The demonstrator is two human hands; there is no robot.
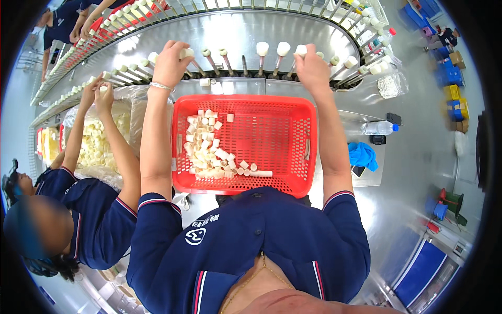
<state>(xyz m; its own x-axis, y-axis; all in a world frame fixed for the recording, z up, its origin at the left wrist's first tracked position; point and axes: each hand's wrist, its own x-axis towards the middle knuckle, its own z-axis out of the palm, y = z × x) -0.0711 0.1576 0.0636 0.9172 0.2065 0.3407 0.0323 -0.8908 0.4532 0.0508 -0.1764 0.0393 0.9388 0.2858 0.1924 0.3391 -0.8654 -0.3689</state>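
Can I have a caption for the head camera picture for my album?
Left hand and right hand holding white caps at a row of rods, beyond a red basket.

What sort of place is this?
Likely a factory production line: rods in a looping row on a metal table, many topped with pale caps; a red basket of loose pale pieces; a co-worker in matching navy.

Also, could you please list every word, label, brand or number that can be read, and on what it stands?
Navy shirt, on the chest: white lettering above a round white emblem; I do not copy it out.
Blue-capped bottle: any print is too small to read.
Elsewhere: I can make out no readable text.
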